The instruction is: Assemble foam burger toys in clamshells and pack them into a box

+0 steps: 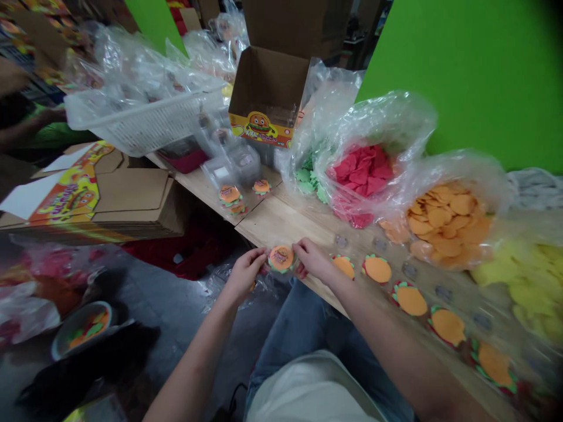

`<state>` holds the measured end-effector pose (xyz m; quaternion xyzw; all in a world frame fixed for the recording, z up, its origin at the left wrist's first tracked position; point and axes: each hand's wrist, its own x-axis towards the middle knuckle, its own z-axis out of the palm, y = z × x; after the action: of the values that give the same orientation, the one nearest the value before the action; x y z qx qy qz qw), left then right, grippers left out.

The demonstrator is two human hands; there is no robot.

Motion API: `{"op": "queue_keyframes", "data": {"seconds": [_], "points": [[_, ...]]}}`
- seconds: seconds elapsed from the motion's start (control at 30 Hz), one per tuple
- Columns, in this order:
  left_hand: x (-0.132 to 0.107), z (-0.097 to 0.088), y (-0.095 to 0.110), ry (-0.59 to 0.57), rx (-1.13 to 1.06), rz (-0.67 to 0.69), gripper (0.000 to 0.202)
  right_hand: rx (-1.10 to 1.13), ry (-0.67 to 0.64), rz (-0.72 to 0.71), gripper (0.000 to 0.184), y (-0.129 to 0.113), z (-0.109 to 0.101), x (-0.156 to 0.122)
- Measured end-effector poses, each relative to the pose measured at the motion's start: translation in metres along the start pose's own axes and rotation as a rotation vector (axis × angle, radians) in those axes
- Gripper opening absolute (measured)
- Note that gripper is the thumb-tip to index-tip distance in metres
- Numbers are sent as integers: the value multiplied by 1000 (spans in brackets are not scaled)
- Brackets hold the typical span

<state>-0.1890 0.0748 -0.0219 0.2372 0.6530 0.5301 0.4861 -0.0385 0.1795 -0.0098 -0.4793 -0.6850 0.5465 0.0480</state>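
Observation:
A small round burger-shaped toy (281,258) with an orange top, green frill and a printed label sits at the near edge of the wooden table (281,220). My left hand (244,274) pinches its left side with closed fingers. My right hand (313,261) grips its right side, fingers curled. A row of several similar orange-topped burger pieces (411,299) without labels runs along the table edge to the right of my right hand.
Clear plastic bags hold red (363,173), green (308,177), orange (444,220) and yellow (534,287) foam pieces. A cardboard box (268,97) with a burger print and a white basket (145,120) stand behind. Flat printed cartons (101,199) lie at left. A bowl (79,328) sits on the floor.

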Motion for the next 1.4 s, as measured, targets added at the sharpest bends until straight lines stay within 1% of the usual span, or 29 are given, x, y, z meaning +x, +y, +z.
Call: {"op": "queue_keyframes", "data": {"seconds": [0.07,0.1,0.17,0.23,0.3,0.37,0.43,0.5,0.57,0.67,0.77,0.87,0.9,0.97,1.1,1.2,1.3,1.4], "points": [[-27,0,0,-50,42,3,37,113,-56,-48,25,15,2,-31],[-41,2,-1,-94,70,0,36,164,-79,-71,26,25,3,-49],[-66,9,-5,-204,136,-21,34,216,-126,-90,30,49,3,-88],[-86,19,-12,-357,190,-67,33,191,-198,-73,33,72,-1,-123],[-99,32,-21,-533,239,-95,30,119,-281,-63,33,90,-8,-149],[-107,45,-27,-673,280,-105,28,31,-359,-54,35,104,-16,-167],[-112,56,-30,-736,303,-136,26,5,-428,-31,35,113,-24,-179],[-115,66,-31,-731,292,-193,22,26,-452,-29,34,118,-30,-188],[-120,73,-30,-704,274,-222,20,-4,-373,-85,32,121,-33,-197],[-125,80,-29,-701,279,-190,20,-126,-241,-212,28,123,-33,-208],[-129,84,-24,-755,351,-113,22,-188,-202,-266,26,125,-30,-216],[-132,83,-19,-867,427,-10,26,-188,-170,-305,26,128,-25,-223],[-133,83,-18,-895,432,4,26,-183,-165,-317,27,128,-23,-224],[-136,81,-19,-904,419,-21,27,-166,-159,-327,28,130,-20,-227],[-144,82,-28,-771,407,-118,26,-80,-162,-292,30,135,-14,-226],[-147,86,-34,-669,380,-203,27,36,-187,-219,31,140,-12,-220],[-148,89,-37,-585,265,-305,27,134,-235,-143,31,143,-13,-215],[-153,88,-41,-541,65,-391,25,109,-236,-158,32,140,-17,-215]]}}
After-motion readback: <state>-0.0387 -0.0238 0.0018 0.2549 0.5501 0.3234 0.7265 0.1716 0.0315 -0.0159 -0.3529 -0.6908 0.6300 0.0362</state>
